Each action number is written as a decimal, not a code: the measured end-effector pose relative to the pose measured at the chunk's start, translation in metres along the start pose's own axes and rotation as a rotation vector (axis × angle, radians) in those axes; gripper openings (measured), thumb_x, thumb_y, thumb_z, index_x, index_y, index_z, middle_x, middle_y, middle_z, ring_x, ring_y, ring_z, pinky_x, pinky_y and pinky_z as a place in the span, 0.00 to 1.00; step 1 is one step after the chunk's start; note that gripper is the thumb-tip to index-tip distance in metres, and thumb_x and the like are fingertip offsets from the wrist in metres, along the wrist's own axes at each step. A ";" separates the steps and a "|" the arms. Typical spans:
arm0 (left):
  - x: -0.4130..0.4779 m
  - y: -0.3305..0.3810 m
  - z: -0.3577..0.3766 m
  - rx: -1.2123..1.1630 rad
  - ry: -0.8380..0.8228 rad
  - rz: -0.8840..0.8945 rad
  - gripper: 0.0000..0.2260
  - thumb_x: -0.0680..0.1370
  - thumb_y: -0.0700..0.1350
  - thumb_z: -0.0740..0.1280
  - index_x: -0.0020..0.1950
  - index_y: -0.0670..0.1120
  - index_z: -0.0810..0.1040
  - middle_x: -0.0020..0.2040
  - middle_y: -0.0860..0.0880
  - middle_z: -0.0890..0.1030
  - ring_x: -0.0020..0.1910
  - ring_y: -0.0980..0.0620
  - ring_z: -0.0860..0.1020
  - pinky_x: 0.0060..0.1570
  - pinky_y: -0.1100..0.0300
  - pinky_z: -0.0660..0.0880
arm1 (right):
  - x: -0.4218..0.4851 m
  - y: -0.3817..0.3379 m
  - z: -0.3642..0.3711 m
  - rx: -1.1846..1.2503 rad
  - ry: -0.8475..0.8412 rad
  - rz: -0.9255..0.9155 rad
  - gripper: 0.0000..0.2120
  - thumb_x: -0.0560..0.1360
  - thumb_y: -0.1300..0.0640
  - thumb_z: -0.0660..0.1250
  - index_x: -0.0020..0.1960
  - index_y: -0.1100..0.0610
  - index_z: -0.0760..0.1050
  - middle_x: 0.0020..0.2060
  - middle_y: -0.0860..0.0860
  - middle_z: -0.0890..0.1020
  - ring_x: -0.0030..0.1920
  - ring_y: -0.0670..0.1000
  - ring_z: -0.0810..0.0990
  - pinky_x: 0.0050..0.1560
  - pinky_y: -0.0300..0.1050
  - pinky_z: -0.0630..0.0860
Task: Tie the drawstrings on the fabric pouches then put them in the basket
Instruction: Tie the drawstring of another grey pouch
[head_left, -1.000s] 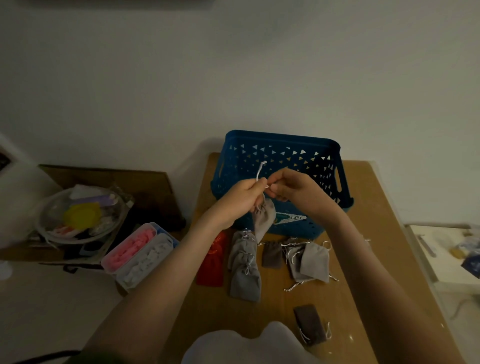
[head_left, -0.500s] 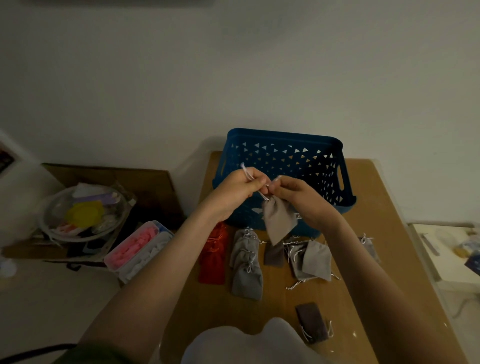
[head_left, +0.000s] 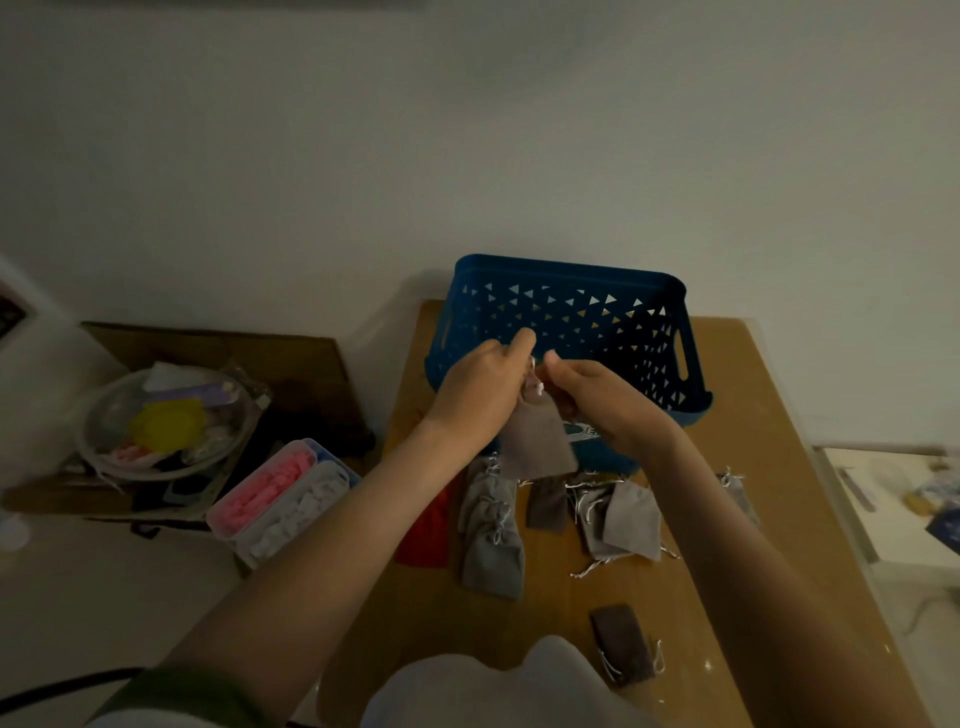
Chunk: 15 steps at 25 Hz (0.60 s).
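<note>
A person is holding a grey pouch up in front of the blue basket, above the bench, likely so the bag is hanging free while its neck is being tied; the left hand and right hand are meeting at the neck, fingers curled, each pinching the white drawstring; more pouches are lying on the bench below; whether the knot is finished is hidden.
</note>
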<state>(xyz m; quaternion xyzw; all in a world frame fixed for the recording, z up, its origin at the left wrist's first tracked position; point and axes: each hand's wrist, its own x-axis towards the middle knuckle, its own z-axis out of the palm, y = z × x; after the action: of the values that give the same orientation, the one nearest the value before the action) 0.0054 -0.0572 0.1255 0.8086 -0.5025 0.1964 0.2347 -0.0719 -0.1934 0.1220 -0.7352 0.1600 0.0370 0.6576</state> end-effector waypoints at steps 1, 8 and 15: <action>-0.001 0.000 0.001 -0.052 0.007 0.005 0.08 0.70 0.34 0.71 0.44 0.38 0.73 0.29 0.48 0.67 0.25 0.49 0.66 0.20 0.66 0.52 | 0.001 0.000 0.001 0.034 0.039 0.027 0.22 0.82 0.45 0.53 0.43 0.56 0.78 0.33 0.49 0.76 0.32 0.46 0.69 0.37 0.39 0.67; -0.006 -0.002 0.003 -0.128 -0.049 0.068 0.08 0.75 0.38 0.68 0.50 0.43 0.70 0.38 0.42 0.77 0.31 0.46 0.77 0.26 0.61 0.69 | 0.007 -0.005 0.018 0.522 0.267 0.124 0.13 0.79 0.57 0.63 0.38 0.60 0.76 0.26 0.49 0.73 0.27 0.45 0.70 0.28 0.37 0.71; -0.007 0.000 0.007 -0.079 -0.035 0.054 0.07 0.78 0.42 0.62 0.51 0.39 0.74 0.39 0.42 0.80 0.35 0.42 0.81 0.27 0.53 0.77 | 0.016 0.000 0.024 0.833 0.323 0.248 0.10 0.77 0.62 0.60 0.38 0.57 0.71 0.30 0.49 0.68 0.27 0.44 0.64 0.22 0.35 0.64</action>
<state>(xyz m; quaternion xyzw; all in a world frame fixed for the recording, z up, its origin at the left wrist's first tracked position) 0.0033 -0.0563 0.1156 0.7881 -0.5357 0.1685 0.2522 -0.0531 -0.1729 0.1143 -0.3799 0.3483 -0.0671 0.8543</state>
